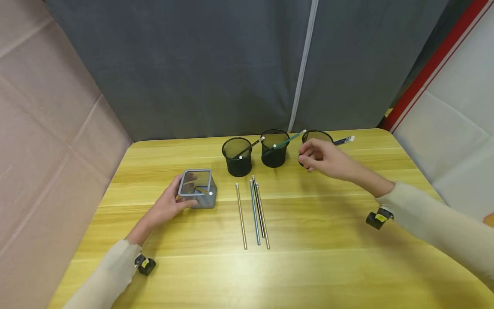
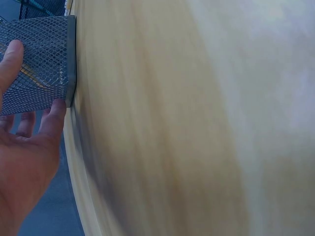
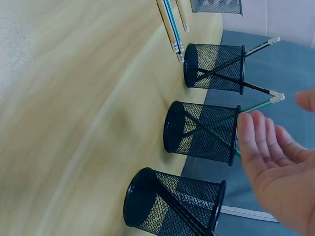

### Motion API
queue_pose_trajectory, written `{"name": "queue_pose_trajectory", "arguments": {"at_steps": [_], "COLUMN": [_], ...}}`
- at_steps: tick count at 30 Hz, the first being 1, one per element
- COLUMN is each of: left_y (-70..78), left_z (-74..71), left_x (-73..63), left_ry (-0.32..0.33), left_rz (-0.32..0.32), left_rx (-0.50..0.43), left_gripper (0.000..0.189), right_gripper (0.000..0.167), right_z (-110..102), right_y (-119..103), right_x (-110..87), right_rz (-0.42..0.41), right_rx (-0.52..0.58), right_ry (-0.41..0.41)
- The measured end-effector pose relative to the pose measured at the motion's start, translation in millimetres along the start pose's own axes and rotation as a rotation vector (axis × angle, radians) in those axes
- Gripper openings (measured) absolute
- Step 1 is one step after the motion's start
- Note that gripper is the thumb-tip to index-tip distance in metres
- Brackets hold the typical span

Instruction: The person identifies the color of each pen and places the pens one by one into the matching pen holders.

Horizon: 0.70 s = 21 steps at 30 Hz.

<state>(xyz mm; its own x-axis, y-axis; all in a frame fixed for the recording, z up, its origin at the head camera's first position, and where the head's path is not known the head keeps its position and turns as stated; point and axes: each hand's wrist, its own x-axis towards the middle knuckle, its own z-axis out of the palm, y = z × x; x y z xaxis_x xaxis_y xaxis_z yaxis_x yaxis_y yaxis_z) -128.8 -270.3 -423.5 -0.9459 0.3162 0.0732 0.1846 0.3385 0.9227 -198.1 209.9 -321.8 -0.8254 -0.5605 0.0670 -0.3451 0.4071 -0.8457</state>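
Observation:
My left hand (image 1: 167, 209) grips a square grey mesh pencil holder (image 1: 206, 202), thumb along the front side and fingers round the far left side. A yellowish pencil (image 1: 200, 190) leans inside it. My right hand (image 1: 326, 159) hovers at the right-hand black mesh pencil cup (image 1: 321, 136), partly covering it in the head view, with loosely bent fingers and nothing between them. Dark pencils (image 1: 344, 140) with white ends stick out of that cup. In the right wrist view the fingers overlap the rim side of the middle black cup (image 3: 204, 130).
The left black cup (image 1: 239, 167) holds dark pencils, the middle one green pencils (image 1: 291, 139). On the wooden table (image 1: 308, 266) lie a gold pencil (image 1: 241, 216) and, right of it, a close group with a blue pencil (image 1: 254, 214). A grey curtain (image 1: 212, 77) hangs behind.

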Motion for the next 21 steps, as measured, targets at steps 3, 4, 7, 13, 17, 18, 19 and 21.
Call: {"name": "queue_pose_trajectory", "arguments": {"at_steps": [3,4,7,13,17,18,19,21], "left_y": [-1.4,-1.5,-1.0,1.2,2.0,2.4,2.3,2.3], "left_z": [0.1,0.2,0.3,1.5,2.6,2.7,2.7,2.5], "left_x": [0.5,0.5,0.5,0.3,0.6,0.6,0.7,0.7], "left_ry": [0.002,0.003,0.004,0.003,0.003,0.003,0.001,0.002], "left_rz": [0.000,0.000,-0.006,-0.007,-0.002,-0.002,-0.002,-0.003], "left_rx": [-0.001,-0.001,0.001,0.000,0.001,0.000,0.001,0.003], "left_gripper": [0.081,0.082,0.081,0.081,0.080,0.080,0.080,0.080], "right_gripper": [0.023,0.023,0.023,0.030,0.036,0.037,0.038,0.040], "right_z": [4,5,10,18,24,25,27,31], "right_y": [4,6,10,20,25,25,26,26], "right_x": [0.6,0.7,0.7,2.1,3.6,4.0,4.6,5.8], "right_rz": [0.040,0.060,0.117,0.196,0.224,0.233,0.241,0.258], "right_rx": [-0.003,-0.004,0.004,0.032,0.038,0.043,0.049,0.058], "right_ry": [-0.027,-0.037,-0.063,-0.090,-0.098,-0.098,-0.099,-0.099]}}
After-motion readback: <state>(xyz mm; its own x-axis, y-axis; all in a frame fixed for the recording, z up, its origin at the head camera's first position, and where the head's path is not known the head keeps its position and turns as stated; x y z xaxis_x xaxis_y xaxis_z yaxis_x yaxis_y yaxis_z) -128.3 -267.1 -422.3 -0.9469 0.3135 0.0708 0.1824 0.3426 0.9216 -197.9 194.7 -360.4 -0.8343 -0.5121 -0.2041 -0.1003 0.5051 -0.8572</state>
